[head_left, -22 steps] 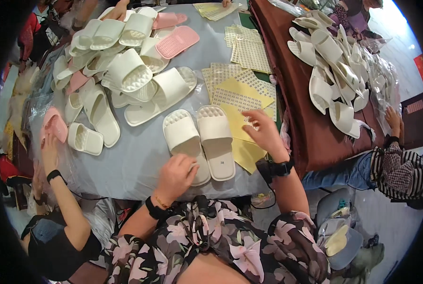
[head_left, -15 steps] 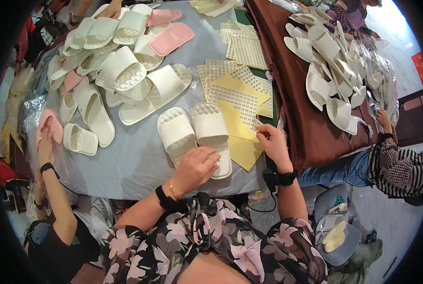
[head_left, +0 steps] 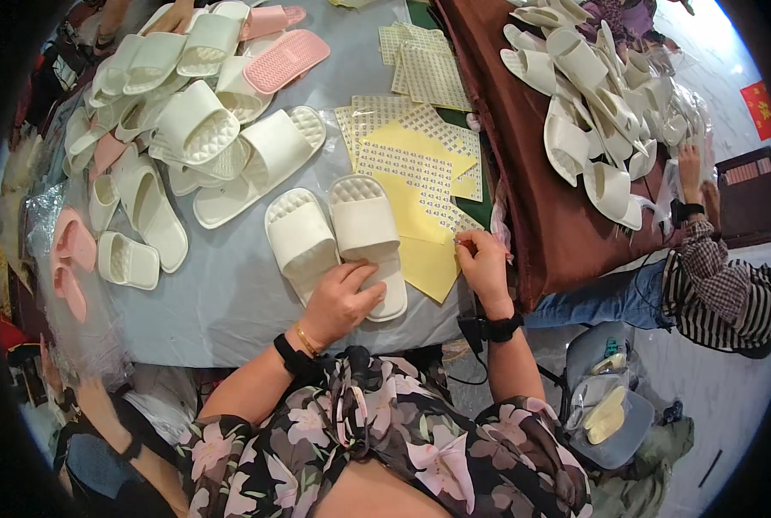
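A pair of white slippers (head_left: 365,217) with quilted footbeds lies side by side, heels toward me. My left hand (head_left: 344,302) rests over their heel parts, fingers bent onto the footbed and thumb apart from them. To the right is a yellow sheet of small printed stickers (head_left: 407,168), overlapping other sheets. At its lower right corner my right hand (head_left: 484,263) pinches thumb and forefinger together on what looks like a small sticker, mostly hidden by the fingertips. Below that spot shows a bare yellow backing sheet (head_left: 428,269).
White slippers (head_left: 197,129) are heaped at the left, with a pink slipper (head_left: 287,62) sole up. Another heap of white slippers (head_left: 575,104) lies on a brown cloth (head_left: 523,198). Pink slippers (head_left: 73,237) lie at the left edge. Co-workers' hands (head_left: 689,173) show at both sides.
The view has shifted slightly, moving everything leftward. At the left, a co-worker's hand has left the pink slipper and drawn back. My hands keep nearly the same places.
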Demonstrator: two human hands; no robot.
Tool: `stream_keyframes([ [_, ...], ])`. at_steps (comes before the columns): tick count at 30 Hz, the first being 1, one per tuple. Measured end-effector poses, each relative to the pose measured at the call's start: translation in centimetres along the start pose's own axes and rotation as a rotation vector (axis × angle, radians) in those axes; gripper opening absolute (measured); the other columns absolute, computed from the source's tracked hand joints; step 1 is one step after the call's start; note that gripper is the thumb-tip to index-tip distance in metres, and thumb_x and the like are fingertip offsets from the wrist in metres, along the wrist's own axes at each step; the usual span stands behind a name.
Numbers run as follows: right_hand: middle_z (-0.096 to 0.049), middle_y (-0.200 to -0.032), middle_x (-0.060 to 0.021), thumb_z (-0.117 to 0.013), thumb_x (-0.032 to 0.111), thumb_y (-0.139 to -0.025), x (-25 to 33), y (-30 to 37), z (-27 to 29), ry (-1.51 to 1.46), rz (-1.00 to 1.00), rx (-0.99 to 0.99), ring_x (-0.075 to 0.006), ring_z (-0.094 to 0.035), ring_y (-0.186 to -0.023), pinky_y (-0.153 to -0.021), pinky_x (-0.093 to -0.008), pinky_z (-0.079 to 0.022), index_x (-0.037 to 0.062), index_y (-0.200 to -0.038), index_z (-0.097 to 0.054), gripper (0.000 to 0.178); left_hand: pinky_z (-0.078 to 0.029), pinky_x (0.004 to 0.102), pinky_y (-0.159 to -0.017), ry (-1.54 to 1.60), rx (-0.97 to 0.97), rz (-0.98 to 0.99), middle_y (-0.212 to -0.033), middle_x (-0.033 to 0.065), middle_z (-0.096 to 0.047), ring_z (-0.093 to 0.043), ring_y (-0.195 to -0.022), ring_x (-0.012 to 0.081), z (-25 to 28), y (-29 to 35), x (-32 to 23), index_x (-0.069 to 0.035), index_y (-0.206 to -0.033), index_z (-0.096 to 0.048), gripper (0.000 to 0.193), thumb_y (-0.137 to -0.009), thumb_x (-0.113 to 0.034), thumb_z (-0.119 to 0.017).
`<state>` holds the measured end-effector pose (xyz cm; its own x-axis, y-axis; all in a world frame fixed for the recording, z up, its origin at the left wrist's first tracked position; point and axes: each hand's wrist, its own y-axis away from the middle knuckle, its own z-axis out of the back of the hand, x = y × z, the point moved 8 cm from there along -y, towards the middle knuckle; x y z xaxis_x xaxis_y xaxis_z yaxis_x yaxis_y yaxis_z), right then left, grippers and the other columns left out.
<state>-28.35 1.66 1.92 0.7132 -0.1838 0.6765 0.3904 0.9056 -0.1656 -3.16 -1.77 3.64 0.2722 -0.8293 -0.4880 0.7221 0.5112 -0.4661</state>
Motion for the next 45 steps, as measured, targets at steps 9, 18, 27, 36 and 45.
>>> stream_keyframes([
  [9,-0.061,-0.087,-0.0152,-0.067,0.006,-0.078,-0.4,-0.1,-0.7,0.108,-0.064,0.022,-0.0328,-0.063,-0.078,-0.07,-0.04,-0.051,0.0026,-0.094,-0.064,0.016,-0.05,0.0398,-0.091,-0.026,0.082,-0.031,-0.119,0.014,-0.061,-0.06,-0.107,0.0309,0.3,0.2,-0.3,-0.01,-0.105,-0.066,0.033,-0.074,-0.021,-0.075],
  [18,-0.06,-0.087,-0.0154,-0.066,0.005,-0.078,-0.6,-0.6,-1.0,0.101,-0.072,0.067,-0.034,-0.061,-0.08,-0.071,-0.041,-0.049,0.0028,-0.091,-0.061,0.014,-0.047,0.0415,-0.096,-0.019,0.089,-0.027,-0.123,0.013,-0.06,-0.056,-0.114,0.03,0.4,0.2,-0.3,-0.011,-0.106,-0.065,0.033,-0.076,-0.022,-0.073],
  [27,-0.058,-0.088,-0.016,-0.066,0.004,-0.078,-0.7,-0.4,-1.0,0.08,-0.064,0.065,-0.0336,-0.06,-0.082,-0.072,-0.0408,-0.049,0.0019,-0.092,-0.059,0.016,-0.039,0.0463,-0.105,-0.048,0.154,-0.029,-0.13,0.0113,-0.057,-0.053,-0.12,0.0275,0.2,0.8,-0.1,-0.014,-0.114,-0.063,0.039,-0.078,-0.025,-0.071],
  [36,-0.057,-0.091,-0.0159,-0.065,0.002,-0.079,-0.7,-0.3,-1.2,0.108,-0.002,0.098,-0.0336,-0.06,-0.084,-0.075,-0.04,-0.049,0.0017,-0.095,-0.059,0.017,-0.033,0.0469,-0.11,-0.075,0.21,-0.021,-0.137,0.0085,-0.054,-0.049,-0.127,0.0268,0.2,1.4,0.1,-0.018,-0.123,-0.061,0.052,-0.076,-0.036,-0.073],
  [45,-0.055,-0.092,-0.0161,-0.065,0.003,-0.08,-0.7,-0.3,-1.2,0.095,-0.03,0.115,-0.0339,-0.059,-0.083,-0.075,-0.0399,-0.049,0.0023,-0.095,-0.057,0.017,-0.032,0.0474,-0.111,-0.118,0.208,-0.016,-0.137,0.0093,-0.052,-0.047,-0.127,0.0286,0.0,0.9,-0.2,-0.018,-0.123,-0.061,0.054,-0.077,-0.044,-0.072],
])
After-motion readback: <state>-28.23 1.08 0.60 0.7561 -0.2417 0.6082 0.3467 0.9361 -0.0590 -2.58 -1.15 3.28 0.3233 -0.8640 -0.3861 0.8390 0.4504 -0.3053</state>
